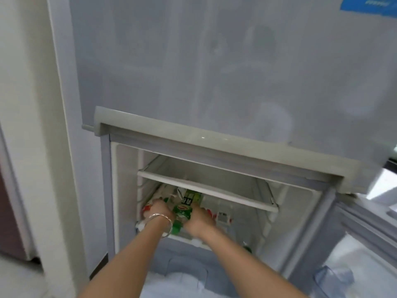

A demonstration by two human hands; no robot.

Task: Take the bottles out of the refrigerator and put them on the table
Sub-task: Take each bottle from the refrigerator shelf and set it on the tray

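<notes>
Green plastic marks the bottle (182, 214) that lies on its side on the lower shelf (193, 238) of the open refrigerator (120, 190), its cap end toward the person. The left hand (160, 209), with a silver bangle (164, 222) at the wrist, rests against the bottle's left side; the right hand (199, 216) presses on its right side. The fingers of both hands curl inward around the bottle, so it looks held between them, though the blur hides how tightly they close. Other bottles with red-and-white labels (217, 216) lie just beside it on the same shelf, and a white shelf (206, 190) hangs close above.

The step in hand appears to be drawing this first bottle out. To do it well, the person should keep both palms snug, since a chilled bottle may be slippery, and pull it straight toward the body and low, clear of the upper shelf's front edge. Keeping it level should stop the neighbouring bottles from rolling forward. The worktop is not in view.
</notes>
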